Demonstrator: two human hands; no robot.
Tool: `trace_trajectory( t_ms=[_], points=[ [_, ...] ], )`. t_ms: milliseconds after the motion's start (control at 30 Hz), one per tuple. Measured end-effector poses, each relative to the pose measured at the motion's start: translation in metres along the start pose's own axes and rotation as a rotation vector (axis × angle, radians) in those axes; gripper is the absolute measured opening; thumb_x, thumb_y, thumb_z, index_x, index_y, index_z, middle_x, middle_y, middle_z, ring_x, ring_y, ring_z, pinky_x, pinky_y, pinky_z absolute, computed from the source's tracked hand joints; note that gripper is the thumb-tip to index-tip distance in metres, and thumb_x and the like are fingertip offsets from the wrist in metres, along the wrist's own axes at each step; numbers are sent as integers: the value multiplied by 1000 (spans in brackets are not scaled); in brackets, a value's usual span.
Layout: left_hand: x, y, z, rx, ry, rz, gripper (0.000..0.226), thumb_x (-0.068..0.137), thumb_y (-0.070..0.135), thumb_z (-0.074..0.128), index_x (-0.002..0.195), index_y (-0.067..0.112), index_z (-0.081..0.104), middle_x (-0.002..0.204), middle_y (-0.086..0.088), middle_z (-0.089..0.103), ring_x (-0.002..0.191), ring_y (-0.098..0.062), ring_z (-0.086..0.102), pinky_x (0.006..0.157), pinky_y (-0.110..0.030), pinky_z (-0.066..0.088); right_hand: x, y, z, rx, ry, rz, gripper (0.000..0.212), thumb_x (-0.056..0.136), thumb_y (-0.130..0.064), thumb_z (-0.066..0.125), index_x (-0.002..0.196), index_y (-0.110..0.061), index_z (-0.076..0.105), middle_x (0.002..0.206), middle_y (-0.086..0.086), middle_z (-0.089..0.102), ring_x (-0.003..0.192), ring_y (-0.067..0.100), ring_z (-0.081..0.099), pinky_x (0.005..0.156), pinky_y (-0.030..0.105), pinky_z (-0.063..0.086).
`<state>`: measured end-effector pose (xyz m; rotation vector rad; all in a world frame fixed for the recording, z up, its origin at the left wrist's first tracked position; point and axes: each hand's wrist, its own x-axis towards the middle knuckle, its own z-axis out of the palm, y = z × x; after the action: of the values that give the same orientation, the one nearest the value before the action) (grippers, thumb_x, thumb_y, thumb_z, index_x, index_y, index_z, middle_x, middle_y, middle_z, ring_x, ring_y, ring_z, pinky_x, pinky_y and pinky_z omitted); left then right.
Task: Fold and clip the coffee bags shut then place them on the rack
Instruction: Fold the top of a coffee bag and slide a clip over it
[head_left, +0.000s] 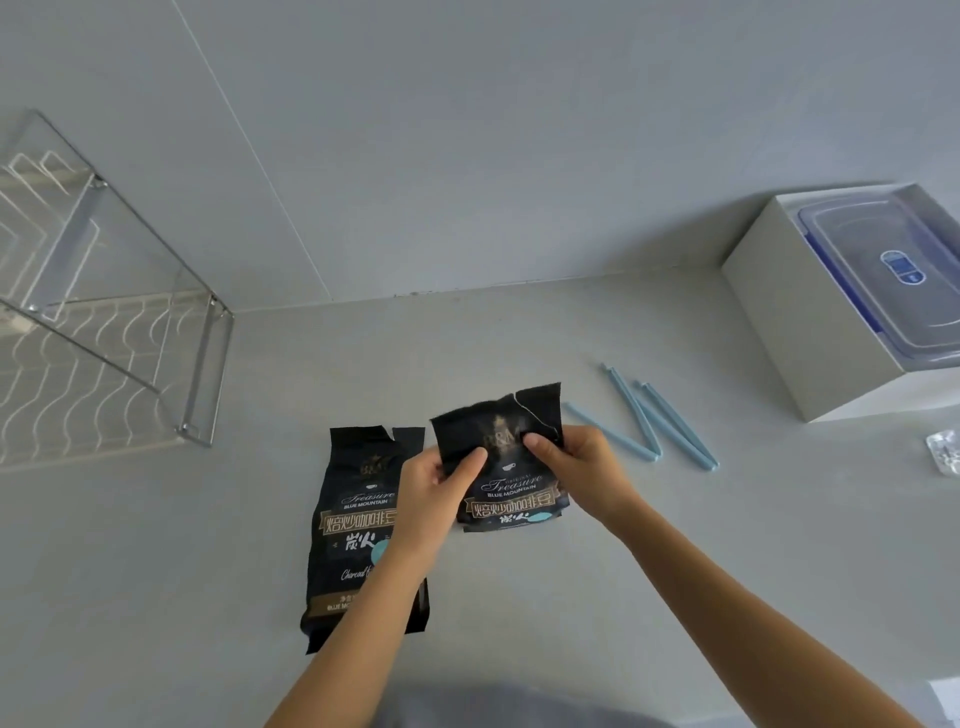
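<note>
Two black coffee bags with gold lettering are in view. One coffee bag (511, 493) is raised off the counter at the centre; my left hand (439, 488) pinches its left upper edge and my right hand (576, 465) pinches its right upper edge, thumbs on the front. Its torn top stands open. The second coffee bag (353, 525) lies flat on the counter to the left, partly under my left forearm. Light blue sealing clips (649, 415) lie on the counter just right of my right hand. The wire rack (119, 332) stands at the far left against the wall.
A white box (795, 312) holding a clear container with a blue-rimmed lid (893, 270) sits at the back right. A small foil blister pack (945, 452) lies at the right edge. The grey counter (208, 571) meets the wall behind.
</note>
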<state>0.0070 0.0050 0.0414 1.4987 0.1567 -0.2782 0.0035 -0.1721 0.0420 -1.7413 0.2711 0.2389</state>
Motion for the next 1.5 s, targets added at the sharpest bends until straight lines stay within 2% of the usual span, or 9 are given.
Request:
trace_trajectory(
  t_ms=[133,233,367,500,633,767,967,1167,1500],
  points=[
    [4,7,-2,56,-36,89,17,83,14,68,86,30,72,88,5,75,87,-9,70,70,-21,56,-2,2,0,18,61,-58,22,86,-19,65,66,-13,66,63,10,68,56,13,64,49,31,51],
    [4,4,3,266,-139,81,25,81,11,69,98,28,65,98,3,72,93,-11,68,81,-31,57,-1,12,-2,52,171,0,25,86,-18,65,65,-6,63,61,6,65,56,17,59,53,30,45],
    [-1,1,-3,232,-82,95,28,80,9,70,95,31,64,96,8,73,95,-8,67,80,-21,54,-5,10,-3,99,82,-109,21,85,-14,66,64,-16,69,58,-8,67,55,5,61,53,21,48],
    [-10,-10,-7,189,-33,25,19,84,4,63,98,16,63,95,-2,73,88,-8,69,73,-16,53,-6,24,-2,113,100,1,25,86,-15,65,72,5,62,63,6,63,58,14,59,60,32,47],
    [-10,-6,-13,242,14,195,15,85,6,62,87,21,65,87,4,73,86,-9,69,74,-17,54,-2,19,-1,64,129,-78,25,84,-17,68,59,-13,64,53,-7,63,49,7,57,48,21,46],
    [-2,-9,-16,233,18,98,15,85,8,63,87,22,64,86,6,72,86,-11,69,69,-17,55,5,19,2,-46,121,-60,20,85,-19,66,76,-1,66,72,15,72,64,21,65,61,44,55],
    [6,-19,-33,485,-105,58,34,76,26,74,93,49,57,104,21,62,104,-2,55,86,-21,45,5,24,14,0,-21,-92,9,81,-27,71,87,-33,67,81,-10,74,79,8,70,66,21,56],
    [10,-27,-36,428,-110,-63,18,81,20,69,87,35,61,95,15,65,95,-5,60,67,-10,43,-1,41,34,-186,56,-68,21,77,-30,74,85,-37,55,84,-8,67,78,13,65,63,24,53],
    [14,-32,-24,547,59,102,17,81,19,70,96,14,63,96,4,67,94,-10,61,78,-30,53,14,30,27,-192,19,-39,13,79,-28,72,79,-29,60,78,-9,70,74,12,69,64,27,57]
  ],
)
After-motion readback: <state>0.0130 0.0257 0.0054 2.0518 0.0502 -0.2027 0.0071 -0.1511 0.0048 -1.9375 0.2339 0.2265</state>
